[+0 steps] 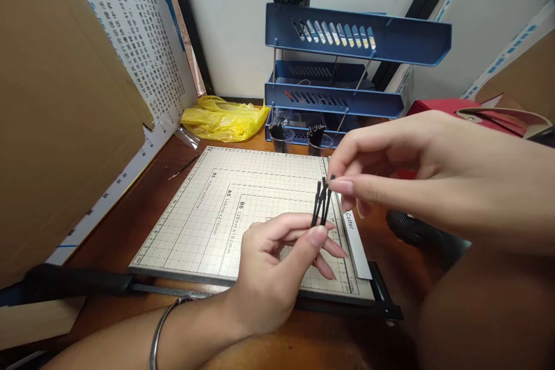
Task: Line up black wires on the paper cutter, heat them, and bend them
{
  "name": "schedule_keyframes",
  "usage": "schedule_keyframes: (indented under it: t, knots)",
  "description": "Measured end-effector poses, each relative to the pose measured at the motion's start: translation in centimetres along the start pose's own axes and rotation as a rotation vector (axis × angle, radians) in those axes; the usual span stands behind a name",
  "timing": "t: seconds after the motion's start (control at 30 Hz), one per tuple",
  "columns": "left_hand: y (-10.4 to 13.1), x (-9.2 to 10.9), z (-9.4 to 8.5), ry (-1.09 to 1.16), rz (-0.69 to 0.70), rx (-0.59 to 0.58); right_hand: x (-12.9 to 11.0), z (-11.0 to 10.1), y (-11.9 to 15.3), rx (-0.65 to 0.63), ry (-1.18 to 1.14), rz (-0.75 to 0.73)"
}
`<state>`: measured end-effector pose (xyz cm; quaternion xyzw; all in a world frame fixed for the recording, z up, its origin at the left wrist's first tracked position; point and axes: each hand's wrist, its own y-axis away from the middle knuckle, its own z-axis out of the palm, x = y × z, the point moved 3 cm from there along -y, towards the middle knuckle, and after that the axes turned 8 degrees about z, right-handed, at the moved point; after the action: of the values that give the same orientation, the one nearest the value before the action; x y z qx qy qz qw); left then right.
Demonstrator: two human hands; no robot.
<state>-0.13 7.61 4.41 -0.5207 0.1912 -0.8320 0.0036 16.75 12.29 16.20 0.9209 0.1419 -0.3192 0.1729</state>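
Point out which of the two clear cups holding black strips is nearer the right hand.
The cup on the right is nearer the right hand; the left cup stands farther off, closer to the yellow bag.

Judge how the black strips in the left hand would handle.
The black strips are probably fairly stiff: they stand nearly straight above the left hand's pinch. They look slim, so each is likely light. They may splay apart if the grip loosens, since their upper parts already spread and cross.

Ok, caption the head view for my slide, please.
Left hand pinches thin black pieces low down, right hand at the top, over a gridded cutter board.
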Motion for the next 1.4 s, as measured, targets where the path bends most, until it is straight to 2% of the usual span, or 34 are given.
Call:
schedule_keyframes:
  t: [0.5, 0.9, 1.2, 1.4]
  knots:
    - [0.0, -0.2, 0.0, 0.059, -0.007, -0.021, -0.3, 0.3, -0.2, -0.010, -0.022, 0.005]
    - [0.1, -0.2, -0.1, 0.029, -0.028, -0.018, -0.6, 0.4, -0.2, 0.003, 0.010, -0.012]
    - [0.1, -0.1, -0.1, -0.029, -0.024, -0.049, -0.4, 0.5, -0.2, -0.049, 0.005, -0.017]
    - [0.1, -0.2, 0.0, -0.042, -0.001, -0.053, -1.1, 0.6, -0.5, -0.040, -0.003, -0.034]
